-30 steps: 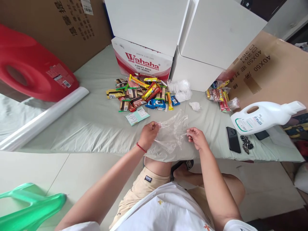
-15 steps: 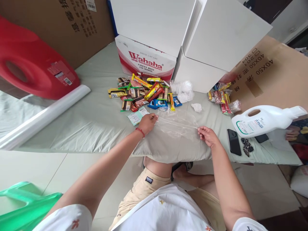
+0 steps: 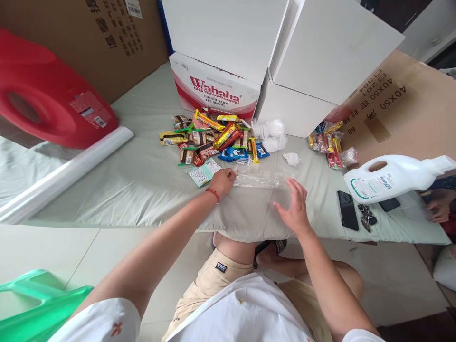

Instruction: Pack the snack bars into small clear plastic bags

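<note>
A clear plastic bag [image 3: 258, 178] lies nearly flat on the cloth-covered table, its left end pinched in my left hand [image 3: 223, 182]. My right hand [image 3: 294, 204] is open at the bag's right end, thumb and fingers apart, with nothing in it. Beside my left hand rests a pale green printed packet [image 3: 204, 172]. Just beyond the bag is a heap of wrapped snack bars [image 3: 213, 137] in yellow, red, green and blue. Crumpled clear plastic [image 3: 272, 135] sits right of the heap, and a smaller wad [image 3: 292, 159] lies nearer my right hand.
A Wahaha carton [image 3: 215, 88] and white boxes [image 3: 302, 95] stand behind. On the right are bagged snacks [image 3: 329, 145], a white bottle [image 3: 388, 180], a phone [image 3: 347, 210] and keys [image 3: 366, 217]. A red jug [image 3: 53, 95] and plastic roll [image 3: 71, 171] lie left. Another person's hand [image 3: 440, 206] shows far right.
My right hand has let go of the bag's right end, opened and shifted slightly left. The bag has gone slack, while my left hand keeps its pinch.
</note>
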`<state>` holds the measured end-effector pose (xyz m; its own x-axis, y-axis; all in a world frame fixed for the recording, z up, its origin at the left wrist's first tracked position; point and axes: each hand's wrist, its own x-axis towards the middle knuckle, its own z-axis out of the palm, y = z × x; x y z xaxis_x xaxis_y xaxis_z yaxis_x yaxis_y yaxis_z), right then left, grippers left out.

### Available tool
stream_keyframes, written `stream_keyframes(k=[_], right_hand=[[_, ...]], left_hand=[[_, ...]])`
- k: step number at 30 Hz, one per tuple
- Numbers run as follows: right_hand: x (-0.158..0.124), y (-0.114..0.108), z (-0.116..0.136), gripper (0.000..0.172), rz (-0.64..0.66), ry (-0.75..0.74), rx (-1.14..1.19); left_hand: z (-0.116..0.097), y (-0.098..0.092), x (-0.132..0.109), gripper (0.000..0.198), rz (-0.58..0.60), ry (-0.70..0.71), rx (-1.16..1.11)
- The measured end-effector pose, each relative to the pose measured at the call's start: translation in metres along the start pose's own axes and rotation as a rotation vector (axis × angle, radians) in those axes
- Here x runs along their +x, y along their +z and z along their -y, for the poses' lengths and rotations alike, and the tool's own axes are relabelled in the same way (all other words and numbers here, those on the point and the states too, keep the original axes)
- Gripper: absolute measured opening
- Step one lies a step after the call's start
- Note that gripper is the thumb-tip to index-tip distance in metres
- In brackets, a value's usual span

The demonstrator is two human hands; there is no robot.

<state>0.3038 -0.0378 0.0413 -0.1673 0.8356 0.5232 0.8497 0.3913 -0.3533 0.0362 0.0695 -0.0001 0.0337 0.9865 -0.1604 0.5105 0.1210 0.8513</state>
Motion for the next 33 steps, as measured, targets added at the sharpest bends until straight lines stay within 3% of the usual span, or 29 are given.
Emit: stream_keyframes(k=[3, 5, 11, 14, 17, 19, 21, 23, 27, 31, 33], right_hand=[[0.019, 0.001, -0.004, 0.042, -0.133, 0.125, 0.016], [0.040, 0.002, -0.013, 0.028, -0.141, 0.159, 0.004], [0.099, 0.038, -0.020, 0.016, 0.243, 0.151, 0.020], [0.114, 0.063, -0.012, 0.021, 0.341, 0.184, -0.016], [0.122, 0.077, -0.005, 0.035, 0.429, 0.345, -0.046], [0.122, 0.078, -0.004, 0.034, 0.495, 0.416, 0.000], [0.119, 0.075, -0.006, 0.019, 0.500, 0.421, 0.093], [0.111, 0.066, -0.009, 0.010, 0.431, 0.379, 0.194], [0.089, 0.038, -0.009, 0.015, 0.249, 0.246, 0.304], [0.062, 0.009, 0.005, 0.017, 0.103, 0.099, 0.220], [0.045, 0.002, 0.016, 0.019, 0.098, 0.020, 0.150]], left_hand=[[0.000, 0.000, -0.002, 0.031, -0.001, 0.009, 0.008], [-0.001, 0.000, -0.004, 0.031, -0.004, 0.014, 0.013], [-0.007, 0.001, -0.010, 0.032, -0.012, 0.017, 0.028], [-0.009, 0.000, -0.013, 0.032, -0.013, 0.012, 0.024], [-0.009, -0.001, -0.014, 0.032, -0.011, 0.008, 0.007], [-0.007, -0.001, -0.013, 0.032, -0.016, 0.001, -0.011], [-0.005, -0.001, -0.011, 0.032, -0.025, -0.014, -0.037], [-0.002, 0.000, -0.009, 0.031, -0.028, -0.030, -0.069], [0.002, 0.003, -0.004, 0.031, -0.024, -0.073, -0.143], [0.001, 0.003, 0.003, 0.031, -0.003, -0.152, -0.226], [-0.001, 0.002, 0.007, 0.032, 0.023, -0.192, -0.263]])
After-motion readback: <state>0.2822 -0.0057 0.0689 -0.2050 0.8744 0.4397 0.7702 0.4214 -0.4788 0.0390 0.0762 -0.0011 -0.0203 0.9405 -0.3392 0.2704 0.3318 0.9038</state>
